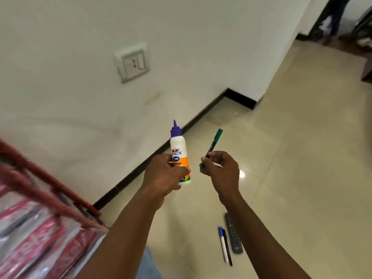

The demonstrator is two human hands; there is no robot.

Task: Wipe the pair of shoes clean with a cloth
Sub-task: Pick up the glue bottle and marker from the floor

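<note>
Glossy beige floor tiles [302, 158] met a plain white wall [60, 37] along a black skirting strip [141, 166], with a pale rectangular switch plate [132, 62] set into the wall above. Both hands were raised over the floor near that wall edge. The left hand [161, 176] was wrapped round the lower half of a smooth white plastic glue bottle [178, 152] with an orange label and a pointed purple cap, kept upright, probably so the nozzle stayed up and the label faced the person. The right hand [221, 168] pinched the low end of a slim green plastic pen [214, 140], its far tip angled up and away. On the floor below the right forearm, well away from the wall edge, lay a white marker with a blue cap [223, 244], a thin black pen [227, 248] touching it, and a long dark remote control [233, 233] just beside them, seemingly set aside. At the left stood a red metal rack [50, 188] holding shiny red and silver packets [40, 238], blurred. Neither the pair of shoes nor the cloth was in view, so the wiping looked not yet begun; both hands would need freeing first.
</note>
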